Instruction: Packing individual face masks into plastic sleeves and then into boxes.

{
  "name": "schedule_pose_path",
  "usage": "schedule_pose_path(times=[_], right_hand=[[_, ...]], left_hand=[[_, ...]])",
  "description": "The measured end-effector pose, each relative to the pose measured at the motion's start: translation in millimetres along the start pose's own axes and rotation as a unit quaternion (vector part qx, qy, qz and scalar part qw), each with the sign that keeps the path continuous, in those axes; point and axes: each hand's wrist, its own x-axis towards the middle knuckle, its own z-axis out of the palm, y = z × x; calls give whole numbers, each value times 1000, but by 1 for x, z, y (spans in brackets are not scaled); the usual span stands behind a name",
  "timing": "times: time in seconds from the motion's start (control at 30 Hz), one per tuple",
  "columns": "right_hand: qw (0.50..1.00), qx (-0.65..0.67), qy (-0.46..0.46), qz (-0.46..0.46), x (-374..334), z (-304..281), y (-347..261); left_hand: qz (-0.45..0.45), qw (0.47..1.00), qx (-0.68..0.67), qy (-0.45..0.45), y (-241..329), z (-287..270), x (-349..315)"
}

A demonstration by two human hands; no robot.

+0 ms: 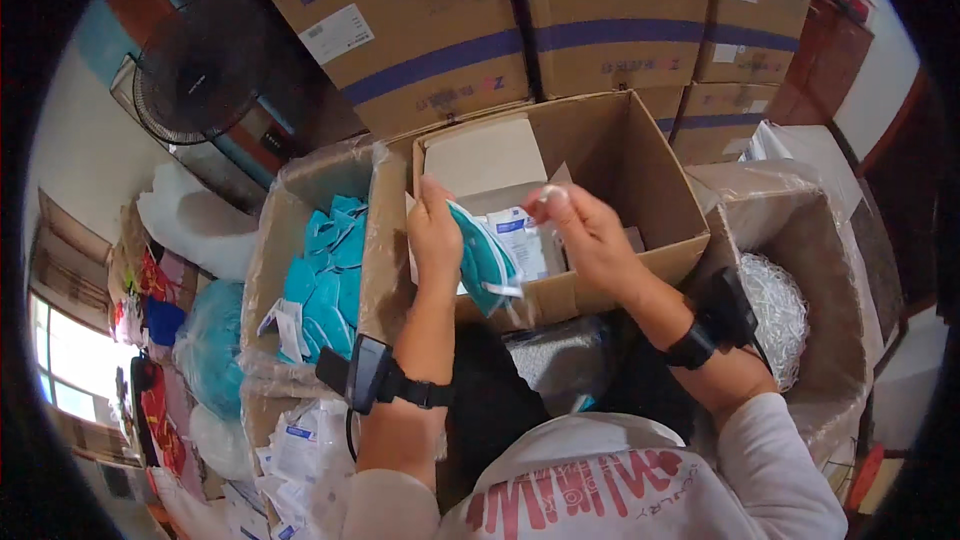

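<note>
My left hand (pixel 436 232) is closed around a teal folded face mask (pixel 487 262) with white edging, held over the near side of an open cardboard box (pixel 600 283). A clear, shiny bit of plastic or strap hangs at the mask's lower tip. To its right, my right hand (pixel 590 235) is raised above the same box, thumb and fingers pinched together. A small whitish thing shows at those fingertips, too small to name. Inside the box, white printed packets (pixel 518 235) lie behind the mask, beside a pale carton (pixel 485 155).
On the left, a plastic-lined box holds several teal masks (pixel 325 280); white packets (pixel 300 450) fill another below it. At right, a lined box contains a bundle of white strips (pixel 775 315). Large cartons (pixel 430 30) are stacked behind. A black fan (pixel 195 75) stands far left.
</note>
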Motion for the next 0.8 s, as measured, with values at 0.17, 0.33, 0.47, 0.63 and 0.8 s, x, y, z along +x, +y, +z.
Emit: schedule_pose_path(times=[0.17, 0.33, 0.47, 0.63, 0.8], right_hand=[[938, 179, -131, 268, -38, 24, 16], [918, 61, -241, 308, -74, 50, 14], [963, -127, -219, 97, -82, 34, 26], [947, -99, -259, -162, -47, 54, -14], [970, -2, -230, -78, -59, 93, -41]], left_hand=[[61, 996, 7, 65, -9, -2, -1], [103, 984, 64, 132, -17, -5, -6], [74, 985, 86, 127, -29, -23, -5], [1, 995, 87, 56, -41, 4, -31], [-10, 987, 136, 81, -55, -4, 2]])
